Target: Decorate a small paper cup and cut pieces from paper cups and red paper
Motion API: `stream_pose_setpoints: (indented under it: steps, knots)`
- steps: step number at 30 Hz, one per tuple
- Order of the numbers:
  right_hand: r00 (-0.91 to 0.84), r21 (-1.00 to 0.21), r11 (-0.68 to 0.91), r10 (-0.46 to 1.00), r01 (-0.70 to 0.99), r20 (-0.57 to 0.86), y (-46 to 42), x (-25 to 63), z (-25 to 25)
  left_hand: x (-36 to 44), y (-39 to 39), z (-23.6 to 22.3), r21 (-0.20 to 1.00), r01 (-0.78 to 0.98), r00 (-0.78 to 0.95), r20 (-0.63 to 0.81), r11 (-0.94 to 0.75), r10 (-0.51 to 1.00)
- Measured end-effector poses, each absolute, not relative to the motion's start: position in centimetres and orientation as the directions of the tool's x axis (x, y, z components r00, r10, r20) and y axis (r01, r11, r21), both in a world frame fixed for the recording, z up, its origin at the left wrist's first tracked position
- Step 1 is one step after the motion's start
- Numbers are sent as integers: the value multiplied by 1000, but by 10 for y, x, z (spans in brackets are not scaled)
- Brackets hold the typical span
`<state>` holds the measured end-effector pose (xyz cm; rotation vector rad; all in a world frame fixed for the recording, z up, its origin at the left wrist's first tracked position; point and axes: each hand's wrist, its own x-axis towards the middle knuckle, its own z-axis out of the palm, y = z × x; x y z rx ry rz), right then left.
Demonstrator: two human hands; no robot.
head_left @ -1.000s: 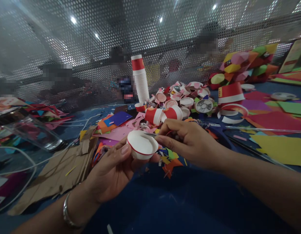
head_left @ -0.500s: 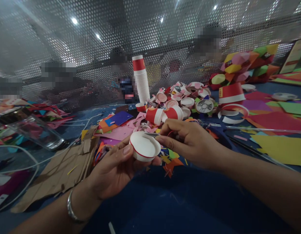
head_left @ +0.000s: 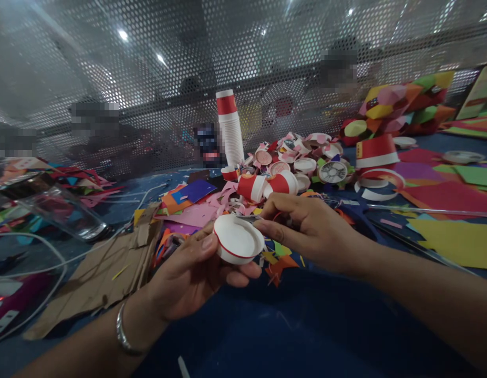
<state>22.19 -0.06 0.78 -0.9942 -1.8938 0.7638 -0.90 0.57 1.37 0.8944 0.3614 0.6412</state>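
Left hand (head_left: 192,273) cradles a cut-down paper cup base (head_left: 238,240): shallow white disc, red line round the rim, thumb on its near edge and fingers curled under, held just above the dark blue table (head_left: 290,325). Right hand (head_left: 306,231) is clenched round the handle of something thin and metallic, probably scissors (head_left: 247,216); the tip meets the cup's far rim, rest hidden by fingers. A plain silver bangle (head_left: 124,332) on the left wrist. Torn brown cardboard (head_left: 97,273) lies flat to the left, with a clear plastic container (head_left: 65,212) beyond it. Behind the hands: loose coloured paper scraps (head_left: 196,202), a heap of cut red-and-white cups (head_left: 298,160), and a tall stack of ribbed white cups (head_left: 231,128) with a red band on top. Perforated metal mesh (head_left: 148,63) walls off the back.
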Motion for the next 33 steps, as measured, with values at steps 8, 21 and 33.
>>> stream_pose_setpoints:
  steps: [8,21,33]
  knots:
    - [-350,-777,522,843,352,408,0,223,10,-14,8,2,811,-360,792,4,461,611]
    - [-369,-785,509,847,353,383,-1,222,8,-14,9,-4,832,-335,800,3,443,600]
    - [-384,-777,518,840,359,382,-2,222,8,-14,10,-5,837,-316,811,-6,447,586]
